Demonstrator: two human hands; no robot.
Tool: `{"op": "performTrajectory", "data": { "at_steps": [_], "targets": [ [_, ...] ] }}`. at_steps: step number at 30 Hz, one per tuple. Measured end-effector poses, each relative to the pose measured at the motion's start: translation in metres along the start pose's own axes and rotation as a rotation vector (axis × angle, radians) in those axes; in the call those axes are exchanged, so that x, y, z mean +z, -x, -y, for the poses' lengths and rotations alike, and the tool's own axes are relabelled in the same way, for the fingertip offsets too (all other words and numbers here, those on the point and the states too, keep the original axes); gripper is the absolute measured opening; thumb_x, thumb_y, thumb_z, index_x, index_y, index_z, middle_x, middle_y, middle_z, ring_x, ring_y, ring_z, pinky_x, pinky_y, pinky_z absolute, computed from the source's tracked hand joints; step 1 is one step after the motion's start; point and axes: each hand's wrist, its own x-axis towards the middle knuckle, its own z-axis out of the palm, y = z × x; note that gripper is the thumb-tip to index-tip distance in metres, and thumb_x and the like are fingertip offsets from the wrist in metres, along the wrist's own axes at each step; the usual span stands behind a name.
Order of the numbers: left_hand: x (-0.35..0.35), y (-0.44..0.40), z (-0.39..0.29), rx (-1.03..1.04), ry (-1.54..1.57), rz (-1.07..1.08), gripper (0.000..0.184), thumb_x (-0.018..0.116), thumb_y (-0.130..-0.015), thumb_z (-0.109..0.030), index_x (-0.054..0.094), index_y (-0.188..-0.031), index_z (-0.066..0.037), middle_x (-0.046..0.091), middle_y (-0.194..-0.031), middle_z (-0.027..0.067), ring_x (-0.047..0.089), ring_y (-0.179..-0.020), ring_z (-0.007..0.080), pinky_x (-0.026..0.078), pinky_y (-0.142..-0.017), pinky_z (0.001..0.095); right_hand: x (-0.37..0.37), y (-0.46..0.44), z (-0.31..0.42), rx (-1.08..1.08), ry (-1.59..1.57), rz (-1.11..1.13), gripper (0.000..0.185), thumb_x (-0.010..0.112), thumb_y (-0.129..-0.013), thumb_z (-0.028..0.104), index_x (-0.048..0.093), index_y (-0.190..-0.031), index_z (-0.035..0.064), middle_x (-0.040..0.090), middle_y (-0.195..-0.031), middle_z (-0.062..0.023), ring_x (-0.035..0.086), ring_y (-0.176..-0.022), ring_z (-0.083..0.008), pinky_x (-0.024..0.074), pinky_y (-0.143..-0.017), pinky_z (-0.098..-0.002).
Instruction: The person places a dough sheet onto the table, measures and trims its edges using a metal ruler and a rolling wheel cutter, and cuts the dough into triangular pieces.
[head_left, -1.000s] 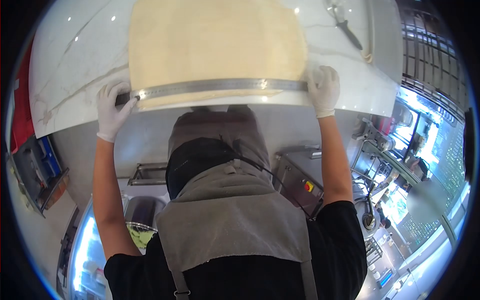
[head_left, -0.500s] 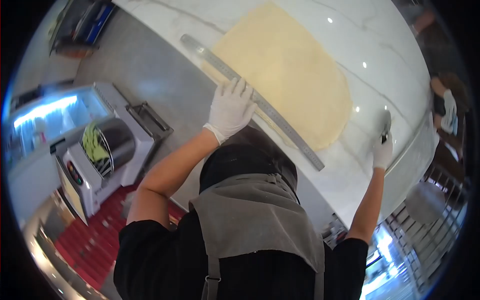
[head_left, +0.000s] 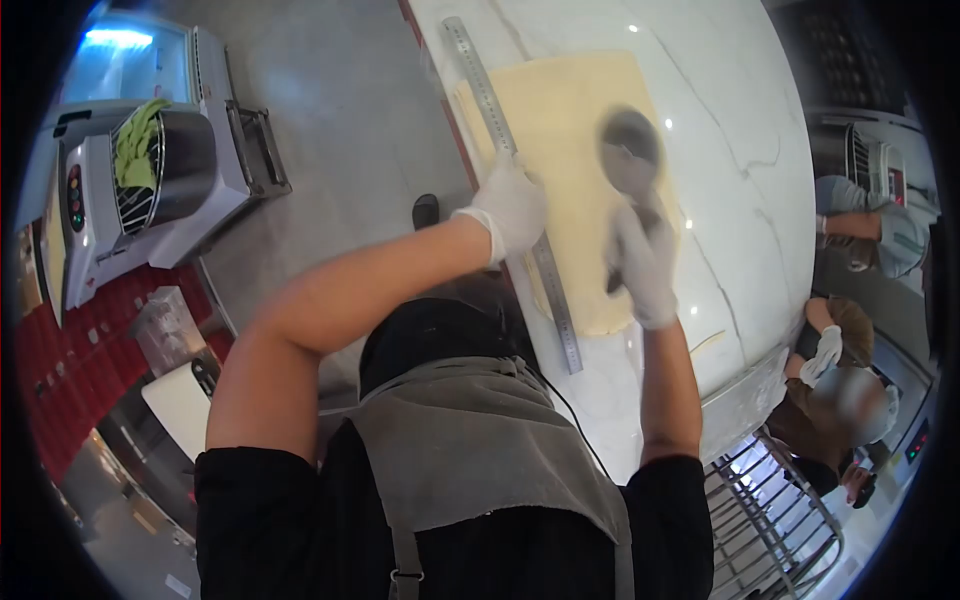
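Clock: we read it on the head view, centred on the dough sheet.
Mixer: the mixer (head_left: pixel 185 165), green cloth-like stuff in its bowl, stands at 9 o'clock, off the tabletop (head_left: pixel 735 130).
Co-workers: one person (head_left: pixel 850 330) in brown with a gloved hand at 4 o'clock, another person (head_left: pixel 875 235) at 3. Both well apart from our hands.
Rack: the wire rack (head_left: pixel 775 510) is at 5 o'clock, just past the tabletop; it bounds that side.
Dough sheet: the dough sheet (head_left: pixel 575 90) lies flat, its left side near the 9 o'clock tabletop edge. A narrow margin shows outside the ruler.
Ruler: the steel ruler (head_left: pixel 561 310) lies over the sheet's left side, 11 to 6 o'clock, both ends beyond the dough.
Room: we have the widest marbled surface from 1 to 3 o'clock; little between ruler and the edge at 9.
Left hand: our gloved left hand (head_left: pixel 516 208) is over the ruler at 9 o'clock, touching it. Finger curl: we cannot tell.
Right hand: our gloved right hand (head_left: pixel 648 268), between 4 and 5 o'clock, is closed around the round-bladed tool (head_left: pixel 630 150). Blade end points toward 12, over the dough; blur hides whether it touches.
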Motion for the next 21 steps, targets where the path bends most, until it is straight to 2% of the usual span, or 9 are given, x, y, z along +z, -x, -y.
{"op": "performTrajectory", "data": {
  "at_steps": [3,5,6,8,9,12,15,18,21],
  "targets": [
    [0.01,0.001,-0.011,-0.065,0.004,-0.067,0.03,0.058,-0.083,-0.018,0.067,-0.098,0.006,0.067,-0.098,0.0249,0.063,-0.1,0.0407,0.044,-0.097,0.0456,0.071,-0.071,0.016,-0.242,0.125,0.046,0.04,0.055,-0.097,0.017,0.057,-0.132,-0.0027,0.061,-0.076,-0.0084,0.058,-0.066,-0.014,0.0476,-0.062,-0.031],
    [0.038,0.001,-0.014,-0.083,0.11,-0.207,0.041,0.058,-0.086,-0.021,0.064,-0.115,0.007,0.068,-0.099,0.0252,0.06,-0.109,0.0441,0.033,-0.107,0.0541,0.107,-0.101,0.028,-0.29,0.211,0.123,0.038,0.056,-0.096,0.019,0.058,-0.126,-0.0051,0.067,-0.082,-0.0205,0.066,-0.075,-0.0277,0.0518,-0.072,-0.0384],
    [0.043,0.003,-0.014,-0.096,0.166,-0.274,0.047,0.058,-0.087,-0.023,0.062,-0.123,0.008,0.069,-0.1,0.0253,0.059,-0.114,0.0457,0.028,-0.112,0.0583,0.122,-0.113,0.028,-0.288,0.22,0.132,0.038,0.056,-0.096,0.019,0.058,-0.126,-0.0051,0.067,-0.082,-0.0205,0.066,-0.075,-0.0277,0.0518,-0.072,-0.0384],
    [0.051,0.004,-0.014,-0.11,0.155,-0.244,0.047,0.058,-0.087,-0.023,0.06,-0.123,0.008,0.068,-0.099,0.0265,0.059,-0.115,0.047,0.024,-0.115,0.0589,0.145,-0.136,0.022,-0.374,0.385,0.095,0.038,0.058,-0.094,0.022,0.06,-0.121,-0.0055,0.068,-0.089,-0.0276,0.068,-0.086,-0.0408,0.0525,-0.079,-0.0441],
    [0.053,0.005,-0.014,-0.114,0.136,-0.211,0.047,0.058,-0.088,-0.023,0.058,-0.123,0.007,0.068,-0.098,0.0277,0.058,-0.116,0.0483,0.019,-0.117,0.0595,0.151,-0.144,0.019,-0.368,0.396,0.104,0.038,0.058,-0.094,0.022,0.06,-0.121,-0.0055,0.068,-0.089,-0.0276,0.068,-0.086,-0.0408,0.0525,-0.079,-0.0441],
    [0.05,0.01,-0.011,-0.123,0.104,-0.227,0.042,0.057,-0.088,-0.022,0.057,-0.119,0.006,0.067,-0.098,0.0305,0.056,-0.12,0.0504,0.014,-0.119,0.0605,0.162,-0.164,0.015,-0.4,0.482,0.087,0.034,0.057,-0.095,0.022,0.062,-0.115,-0.0053,0.064,-0.076,-0.0127,0.063,-0.072,-0.0214,0.0496,-0.069,-0.0342],
    [0.037,0.014,-0.008,-0.126,0.056,-0.319,0.033,0.057,-0.088,-0.02,0.058,-0.11,0.004,0.066,-0.1,0.0338,0.054,-0.124,0.0522,0.014,-0.119,0.0614,0.165,-0.176,0.013,-0.371,0.526,0.126,0.032,0.057,-0.095,0.021,0.062,-0.112,-0.0056,0.063,-0.075,-0.0128,0.063,-0.067,-0.022,0.0499,-0.065,-0.0348],
    [0.019,0.012,-0.004,-0.093,0.266,0.025,0.025,0.057,-0.088,-0.02,0.056,-0.102,0.001,0.065,-0.108,0.0387,0.054,-0.125,0.0526,0.014,-0.119,0.062,0.173,-0.184,0.008,-0.333,0.549,0.117,0.03,0.056,-0.094,0.02,0.061,-0.107,-0.0056,0.063,-0.074,-0.0129,0.062,-0.061,-0.0224,0.0496,-0.06,-0.0355],
    [0.033,0.009,-0.005,-0.092,0.271,-0.06,0.026,0.057,-0.088,-0.02,0.056,-0.103,0.001,0.063,-0.114,0.0402,0.053,-0.126,0.0526,0.015,-0.12,0.061,0.178,-0.19,0.001,-0.291,0.55,0.074,0.028,0.056,-0.093,0.02,0.061,-0.102,-0.0055,0.062,-0.072,-0.0131,0.06,-0.054,-0.0224,0.0489,-0.054,-0.0361]
  ]
}}
